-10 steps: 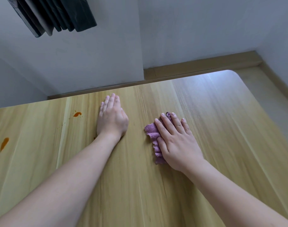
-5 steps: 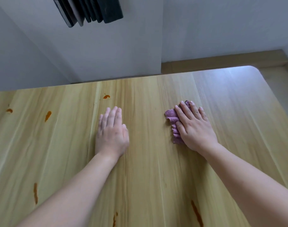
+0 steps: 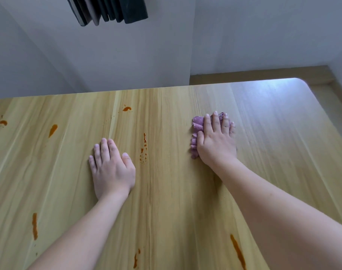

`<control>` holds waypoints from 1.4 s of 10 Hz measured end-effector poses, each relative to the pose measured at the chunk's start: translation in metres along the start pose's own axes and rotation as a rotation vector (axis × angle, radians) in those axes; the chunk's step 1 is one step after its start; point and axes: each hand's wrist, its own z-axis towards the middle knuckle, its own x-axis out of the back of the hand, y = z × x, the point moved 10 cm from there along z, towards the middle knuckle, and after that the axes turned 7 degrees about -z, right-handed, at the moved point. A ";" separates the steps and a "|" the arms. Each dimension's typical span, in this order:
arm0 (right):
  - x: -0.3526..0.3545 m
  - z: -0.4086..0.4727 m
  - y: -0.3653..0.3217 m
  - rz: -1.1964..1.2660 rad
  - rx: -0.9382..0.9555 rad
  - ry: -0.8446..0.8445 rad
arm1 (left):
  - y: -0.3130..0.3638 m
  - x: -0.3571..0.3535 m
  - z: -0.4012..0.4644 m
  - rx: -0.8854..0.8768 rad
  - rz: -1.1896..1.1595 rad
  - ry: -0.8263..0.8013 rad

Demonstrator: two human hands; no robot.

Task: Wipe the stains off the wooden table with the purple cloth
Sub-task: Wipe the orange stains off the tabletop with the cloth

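Observation:
The purple cloth [image 3: 197,133] lies bunched on the wooden table [image 3: 185,201], right of centre. My right hand [image 3: 216,141] presses flat on top of it with straight, spread fingers; cloth shows at the hand's left side and fingertips. My left hand [image 3: 111,168] rests flat on the bare wood left of centre. Between the hands runs an orange streak with drops [image 3: 143,149]. More orange stains: a small curl [image 3: 127,108] near the far edge, a dash [image 3: 53,130] and a smear [image 3: 3,122] at far left, and streaks near me [image 3: 34,226], [image 3: 237,252], [image 3: 136,259].
A white wall [image 3: 127,61] stands right behind the table's far edge, with dark panels [image 3: 107,10] hanging above. The table's rounded far right corner [image 3: 302,82] drops off to the floor and a wooden skirting board [image 3: 263,74].
The view has tilted down and shifted, bringing more stains into sight. My left hand has slid back toward me, uncovering the streak between the hands. My right hand stays pressed on the cloth.

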 end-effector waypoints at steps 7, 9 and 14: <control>-0.011 -0.116 0.048 -0.016 0.045 0.013 | 0.003 0.006 -0.013 0.025 -0.037 -0.035; -0.012 -0.118 0.049 -0.007 0.044 -0.005 | -0.019 0.012 -0.084 0.082 -0.007 -0.071; -0.016 -0.107 0.061 0.007 -0.103 -0.038 | -0.024 0.008 -0.102 0.048 0.012 -0.029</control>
